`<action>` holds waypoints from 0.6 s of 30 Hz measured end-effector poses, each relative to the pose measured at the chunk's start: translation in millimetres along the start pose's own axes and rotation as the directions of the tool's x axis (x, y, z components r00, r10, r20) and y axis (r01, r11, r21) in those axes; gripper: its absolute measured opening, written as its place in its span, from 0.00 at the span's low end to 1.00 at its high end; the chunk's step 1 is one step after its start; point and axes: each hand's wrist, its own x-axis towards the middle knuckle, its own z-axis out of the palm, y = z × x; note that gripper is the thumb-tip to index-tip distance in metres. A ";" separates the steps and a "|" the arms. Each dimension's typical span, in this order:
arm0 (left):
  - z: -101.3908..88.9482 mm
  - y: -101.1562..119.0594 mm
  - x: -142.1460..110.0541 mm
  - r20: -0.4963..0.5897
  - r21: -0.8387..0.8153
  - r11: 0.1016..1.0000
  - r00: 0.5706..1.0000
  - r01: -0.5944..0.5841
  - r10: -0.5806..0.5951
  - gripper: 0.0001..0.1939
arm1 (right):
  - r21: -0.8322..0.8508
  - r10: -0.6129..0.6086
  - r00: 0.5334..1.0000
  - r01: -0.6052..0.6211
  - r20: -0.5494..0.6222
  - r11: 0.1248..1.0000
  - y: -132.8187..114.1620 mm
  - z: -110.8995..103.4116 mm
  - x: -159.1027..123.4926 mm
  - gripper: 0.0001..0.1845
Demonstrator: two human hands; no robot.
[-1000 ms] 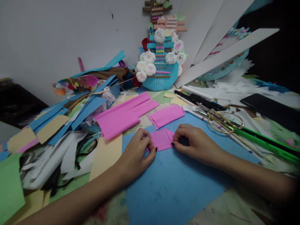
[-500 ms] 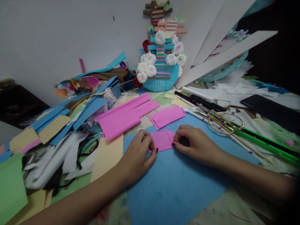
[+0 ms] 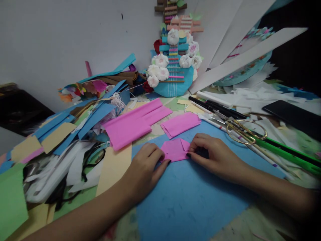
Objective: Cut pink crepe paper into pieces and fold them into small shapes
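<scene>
A small folded piece of pink paper lies over the blue sheet, its upper right corner turned down. My left hand pinches its left edge, fingers closed against the thumb. On the opposite side my right hand grips the right edge between thumb and fingertips. Just behind it rests a second folded pink piece, touched by neither hand. A larger folded pink sheet lies further left.
Gold-handled scissors, pens and a green tool lie right, near a black phone. Paper scraps and a white glue gun-like tool crowd the left. A blue paper guitar with white flowers leans on the wall.
The view has shifted slightly. The folded flap at the pink paper's upper right looks narrower, and a fold now shows at its left side. Both hands still hold its edges.
</scene>
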 end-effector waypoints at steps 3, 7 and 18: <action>-1.2 -1.6 2.1 0.048 -0.090 0.994 0.997 0.064 -0.060 0.04 | 0.002 0.004 1.000 -0.004 0.000 1.000 0.2 0.3 -0.2 0.05; -3.7 -1.9 4.2 0.114 -0.146 0.980 0.986 0.136 -0.120 0.03 | 0.001 0.015 1.000 -0.015 0.003 1.000 -0.5 -0.3 -0.6 0.05; -5.4 -0.2 8.7 0.200 -0.175 0.968 0.969 0.182 -0.146 0.03 | 0.030 0.053 0.999 -0.052 -0.007 0.998 -0.2 -0.7 -0.8 0.05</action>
